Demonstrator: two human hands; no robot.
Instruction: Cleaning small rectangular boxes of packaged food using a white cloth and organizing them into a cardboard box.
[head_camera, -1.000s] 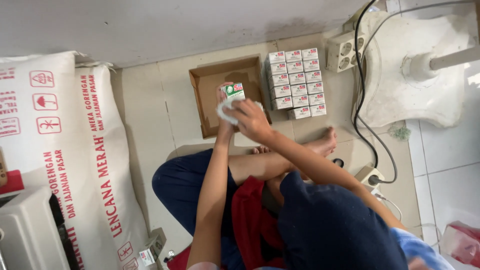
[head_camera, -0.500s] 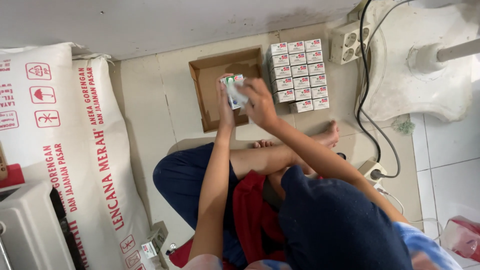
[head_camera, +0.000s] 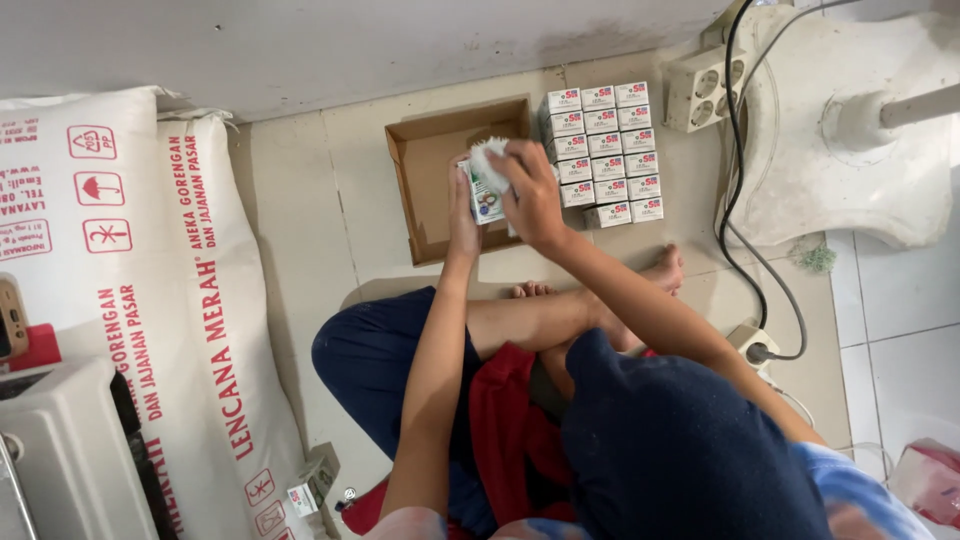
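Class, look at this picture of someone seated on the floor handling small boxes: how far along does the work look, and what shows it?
Done: a block of small white boxes stands in neat rows on the floor beside the open cardboard tray. In hand: the left hand holds one small box above the tray while the right hand presses a white cloth on it. Left: the tray looks bare.

A small white carton (head_camera: 484, 195) with green print is held upright over the open brown cardboard tray (head_camera: 430, 180), at the tray's 3 o'clock edge. The left hand (head_camera: 463, 215) supports it from 6 o'clock. The right hand (head_camera: 530, 190) presses a crumpled white cloth (head_camera: 490, 158) against its top and 3 o'clock side.
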